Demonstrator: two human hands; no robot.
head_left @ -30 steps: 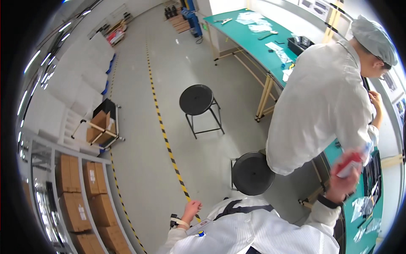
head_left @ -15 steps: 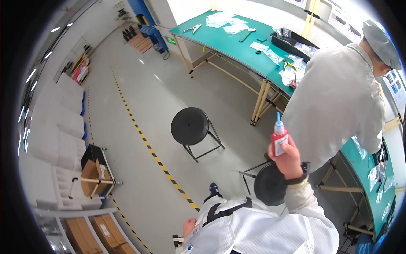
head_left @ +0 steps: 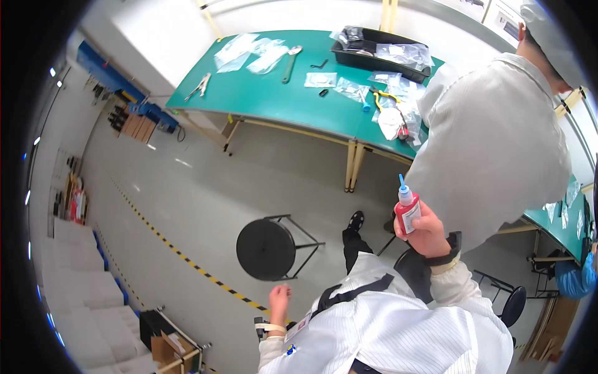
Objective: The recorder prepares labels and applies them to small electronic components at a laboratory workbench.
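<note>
My right hand is wrapped round a small red squeeze bottle. The bottle stands nearly upright, with a pale collar and a thin blue nozzle on top and a white label on its side. At my side hangs my left hand, its fingers curled in, with nothing seen in them; it is nearest to the round black stool. Beyond the bottle, the green-topped workbench carries pliers with yellow handles, an adjustable wrench, locking pliers and several clear plastic bags.
A co-worker in a pale coat stands close at my right, facing the bench. A black bin holds bagged parts. Another stool is partly hidden by my right arm. Yellow-black tape crosses the floor; a cart with a cardboard box stands lower left.
My view has turned right, and the bench now lies more squarely ahead. My left hand has come further into view. The right hand still grips the bottle; one foot has stepped forward.
</note>
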